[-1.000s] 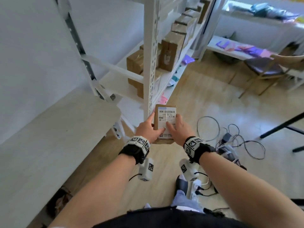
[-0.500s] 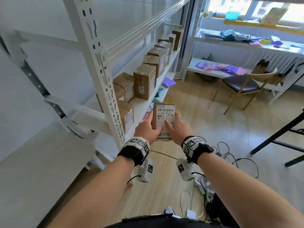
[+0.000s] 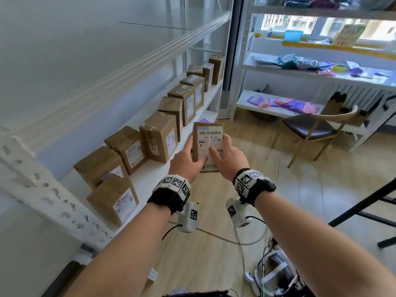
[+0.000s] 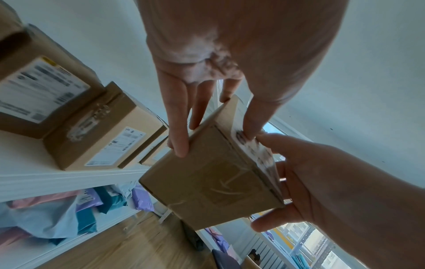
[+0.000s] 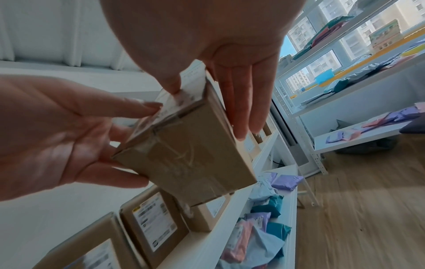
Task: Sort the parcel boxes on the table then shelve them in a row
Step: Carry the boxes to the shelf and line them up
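A flat brown parcel box (image 3: pixel 207 144) with a white barcode label faces me, upright, just off the front edge of the white shelf board (image 3: pixel 154 174). My left hand (image 3: pixel 189 156) pinches its left side and my right hand (image 3: pixel 226 154) pinches its right side, thumbs on the label. The left wrist view shows the box's taped underside (image 4: pixel 214 182) between left fingers (image 4: pixel 179 131) and the right hand (image 4: pixel 322 182). In the right wrist view the box (image 5: pixel 190 160) hangs above the shelf. A row of several brown boxes (image 3: pixel 159 136) stands on that shelf.
A perforated white shelf post (image 3: pixel 53 200) rises at the near left. Coloured mailer bags (image 5: pixel 264 209) lie on the lower shelf. A wooden chair (image 3: pixel 310 127), a second rack (image 3: pixel 278 108), a black stand leg (image 3: pixel 364 209) and floor cables (image 3: pixel 265 262) lie to the right.
Both hands have lifted the box from near floor height up to the level of the shelf with the row of boxes. My view has moved along the rack toward the window.
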### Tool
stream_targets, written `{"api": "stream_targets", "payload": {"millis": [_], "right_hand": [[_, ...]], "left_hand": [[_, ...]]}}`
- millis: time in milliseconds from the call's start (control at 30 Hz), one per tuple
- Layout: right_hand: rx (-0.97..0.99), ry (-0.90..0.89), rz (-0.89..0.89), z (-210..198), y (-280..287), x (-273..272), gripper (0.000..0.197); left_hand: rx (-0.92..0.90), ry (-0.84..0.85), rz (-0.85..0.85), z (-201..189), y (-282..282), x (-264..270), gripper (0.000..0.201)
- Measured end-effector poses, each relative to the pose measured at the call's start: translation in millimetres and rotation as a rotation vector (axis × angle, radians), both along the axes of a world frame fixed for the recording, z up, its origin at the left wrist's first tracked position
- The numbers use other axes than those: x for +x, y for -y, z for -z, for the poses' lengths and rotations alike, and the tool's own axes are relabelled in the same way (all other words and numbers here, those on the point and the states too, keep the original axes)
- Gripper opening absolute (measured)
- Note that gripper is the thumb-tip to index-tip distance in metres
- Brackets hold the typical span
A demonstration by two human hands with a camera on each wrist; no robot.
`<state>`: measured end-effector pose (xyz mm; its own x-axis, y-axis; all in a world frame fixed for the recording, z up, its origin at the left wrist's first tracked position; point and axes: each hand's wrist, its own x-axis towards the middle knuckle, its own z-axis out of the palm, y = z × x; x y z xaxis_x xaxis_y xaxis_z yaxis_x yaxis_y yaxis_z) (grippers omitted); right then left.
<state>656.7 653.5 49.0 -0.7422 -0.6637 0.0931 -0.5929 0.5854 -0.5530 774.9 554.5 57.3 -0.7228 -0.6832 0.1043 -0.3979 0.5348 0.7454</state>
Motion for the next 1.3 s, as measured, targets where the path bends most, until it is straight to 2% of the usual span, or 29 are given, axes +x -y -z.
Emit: {"api": "stream_targets", "payload": {"millis": [233, 433, 600, 767, 1100, 1300], "right_hand": [[-0.042, -0.006, 0.014, 8.7, 42.8, -104.5, 0.056], [-0.076, 0.01, 0.015, 10.4, 105.6, -223.5, 0.053], [-0.107, 0.066, 0.057, -3.2, 151.2, -320.4, 0.052], [-0.13, 0.097, 0.048, -0.1, 185.4, -398.7, 0.052], [-0.192, 0.172, -0.101, 34.7, 258.6, -564.7, 0.05], [-0.161, 0.24, -0.234, 27.4, 302.7, -669.2, 0.067]], "left_hand": [[-0.023, -0.015, 0.006, 8.1, 45.7, -109.8, 0.081], [-0.003, -0.078, 0.009, 16.1, 110.5, -234.5, 0.088], [-0.001, -0.083, 0.007, 1.0, 161.6, -341.3, 0.071], [-0.02, -0.1, -0.043, 9.6, 194.8, -423.8, 0.067], [-0.052, -0.071, -0.208, 42.4, 248.2, -571.2, 0.051], [-0.065, 0.025, -0.332, 38.1, 271.7, -666.5, 0.042]]}}
